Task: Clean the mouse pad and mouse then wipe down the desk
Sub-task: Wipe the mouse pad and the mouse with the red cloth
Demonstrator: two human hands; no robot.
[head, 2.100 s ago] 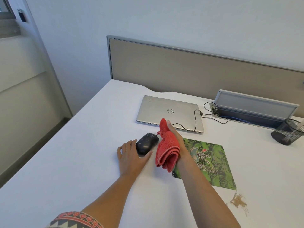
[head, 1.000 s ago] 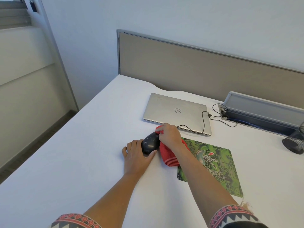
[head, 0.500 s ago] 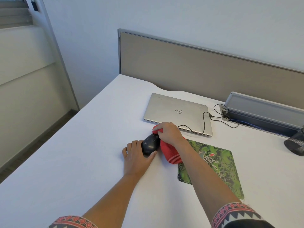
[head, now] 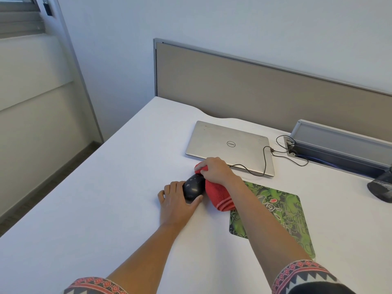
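A black mouse (head: 194, 186) sits on the white desk (head: 101, 198), just left of the green patterned mouse pad (head: 282, 211). My left hand (head: 177, 205) holds the mouse's near end, fingers on its left side and thumb on its right. My right hand (head: 215, 169) grips a bunched red cloth (head: 219, 195) and presses it against the mouse's far right side. The cloth's loose end hangs over the pad's left corner. My right forearm crosses the pad and hides part of it.
A closed silver laptop (head: 228, 144) lies behind the hands, its black cable (head: 265, 158) running to a grey cable tray (head: 339, 143) at the back right. A dark mesh cup (head: 381, 186) stands at the right edge. A beige partition (head: 254, 85) backs the desk.
My right hand brought the raised cloth down onto the mouse and has worked it toward the mouse's far end. My left hand has stayed on the mouse.
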